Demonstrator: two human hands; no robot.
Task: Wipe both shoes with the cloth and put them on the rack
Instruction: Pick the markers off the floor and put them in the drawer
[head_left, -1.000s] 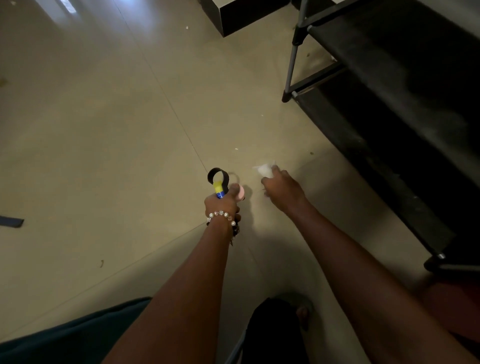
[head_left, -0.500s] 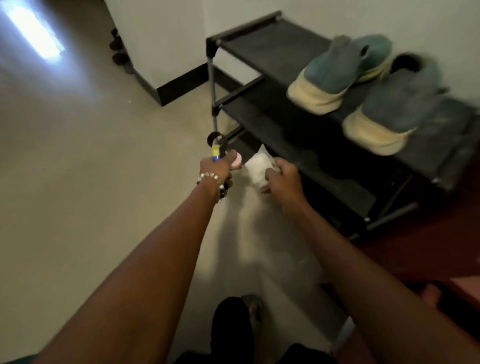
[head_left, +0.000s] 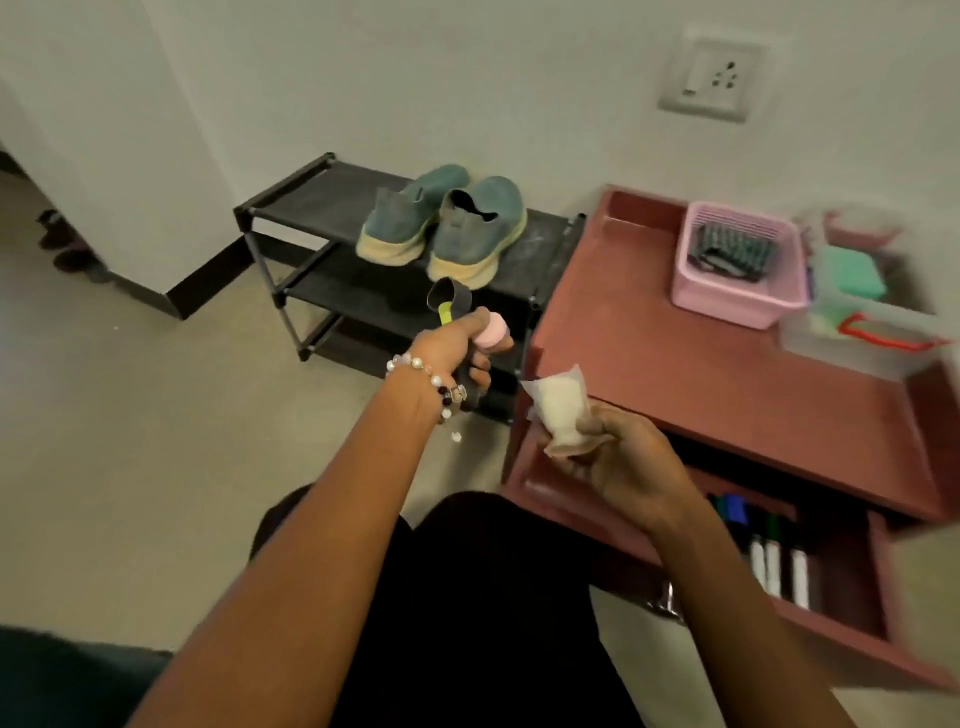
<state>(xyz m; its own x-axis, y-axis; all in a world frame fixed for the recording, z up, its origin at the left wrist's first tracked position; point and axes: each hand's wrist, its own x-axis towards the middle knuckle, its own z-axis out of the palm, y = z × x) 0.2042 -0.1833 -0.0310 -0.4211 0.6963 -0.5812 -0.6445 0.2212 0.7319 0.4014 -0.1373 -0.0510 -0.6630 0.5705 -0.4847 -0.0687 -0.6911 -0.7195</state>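
Two grey-green shoes with pale yellow soles, the left shoe (head_left: 410, 218) and the right shoe (head_left: 480, 231), stand side by side on the top shelf of a black rack (head_left: 306, 197) by the wall. My right hand (head_left: 618, 462) grips a folded white cloth (head_left: 561, 405) in front of the red table, well below the shoes. My left hand (head_left: 457, 345) holds a small device with a pink cap, a yellow-green band and a dark loop (head_left: 451, 306), just in front of the rack.
A low red table (head_left: 675, 364) stands right of the rack, carrying a pink basket (head_left: 737, 260) and a clear box with a green item (head_left: 852, 275). Markers (head_left: 769, 551) lie on its lower shelf. A wall socket (head_left: 711, 78) is above. Bare floor lies to the left.
The view has lifted from the floor to the rack and table. My right hand picked the cloth off the floor and raised it. The left hand keeps its device.
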